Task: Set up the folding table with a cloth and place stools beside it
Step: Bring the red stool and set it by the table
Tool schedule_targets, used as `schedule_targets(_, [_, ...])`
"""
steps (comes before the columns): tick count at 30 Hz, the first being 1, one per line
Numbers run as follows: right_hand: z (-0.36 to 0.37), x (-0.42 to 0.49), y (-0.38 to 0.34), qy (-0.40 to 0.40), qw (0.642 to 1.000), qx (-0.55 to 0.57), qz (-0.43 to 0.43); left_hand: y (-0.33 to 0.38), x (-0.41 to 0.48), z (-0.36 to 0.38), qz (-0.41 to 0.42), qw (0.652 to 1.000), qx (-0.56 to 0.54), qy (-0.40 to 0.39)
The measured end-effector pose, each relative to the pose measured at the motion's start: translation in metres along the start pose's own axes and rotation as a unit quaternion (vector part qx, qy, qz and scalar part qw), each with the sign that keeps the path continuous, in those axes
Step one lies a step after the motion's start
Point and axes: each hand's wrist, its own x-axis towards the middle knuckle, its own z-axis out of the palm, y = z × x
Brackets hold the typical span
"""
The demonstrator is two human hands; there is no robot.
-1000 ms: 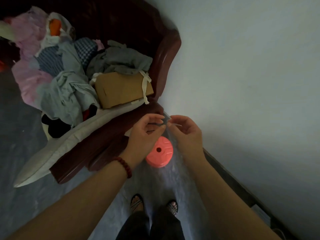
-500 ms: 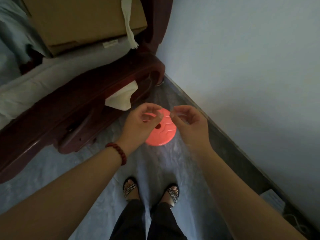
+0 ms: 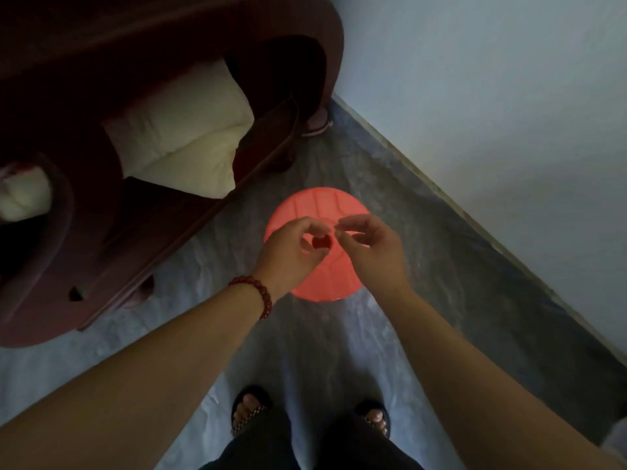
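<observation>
Stool (image 3: 320,281); left hand (image 3: 288,254), right hand (image 3: 373,252) curled

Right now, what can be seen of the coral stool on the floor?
The coral stool shows only its round top from above: smooth, plastic-looking, with moulded seam lines and a dark centre hole. It stands on the grey floor beside the dark wooden sofa, near the wall. The left hand and right hand hover over it; contact is unclear.

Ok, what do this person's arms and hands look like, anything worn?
Left forearm and right forearm bare, no sleeves in view. Left wrist carries a bracelet of round dark red beads. Left hand and right hand wear no gloves.
</observation>
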Motion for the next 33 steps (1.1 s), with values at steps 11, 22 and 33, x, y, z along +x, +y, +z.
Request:
schedule_targets(11, [0.022, 0.022, 0.077, -0.179, 0.892, -0.414, -0.017, -0.054, 0.035, 0.027, -0.036, 0.894, 0.413, -0.17])
schedule_targets(22, [0.018, -0.001, 0.048, -0.217, 0.831, -0.512, 0.034, -0.025, 0.019, 0.022, -0.008, 0.84, 0.497, -0.218])
schedule_targets(33, [-0.075, -0.073, -0.115, -0.154, 0.861, -0.484, 0.03, 0.145, -0.055, -0.029, 0.043, 0.838, 0.496, -0.225])
